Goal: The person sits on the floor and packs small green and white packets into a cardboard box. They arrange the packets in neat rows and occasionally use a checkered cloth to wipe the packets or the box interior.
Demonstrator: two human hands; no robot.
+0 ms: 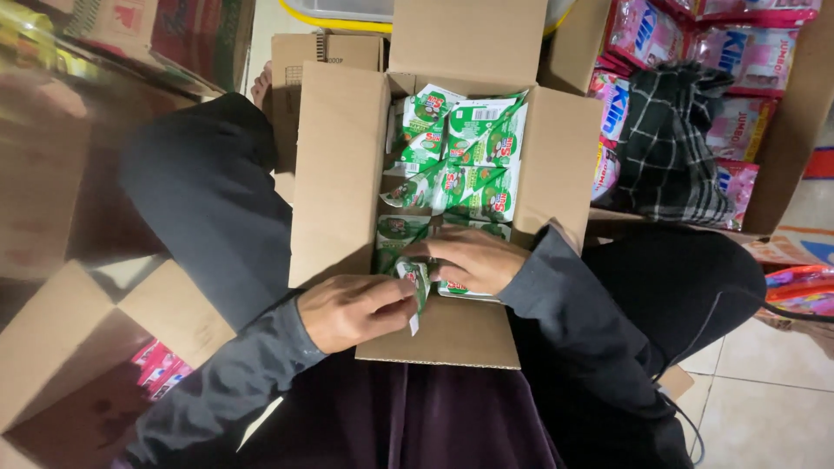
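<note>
An open cardboard box [334, 165] rests between my knees, filled with several green and white sachet strips [469, 148]. My left hand [354, 308] pinches a green sachet [415, 285] at the box's near edge. My right hand [465, 259] lies flat on the sachets just inside the box, its fingers touching the same sachet. Both arms wear dark sleeves.
A second open box [61, 347] with pink packets stands at the lower left. On the right, a box holds pink packets [747, 52] and a checked dark cloth [673, 148]. A yellow tub rim [330, 19] shows at the top. Tiled floor lies at the lower right.
</note>
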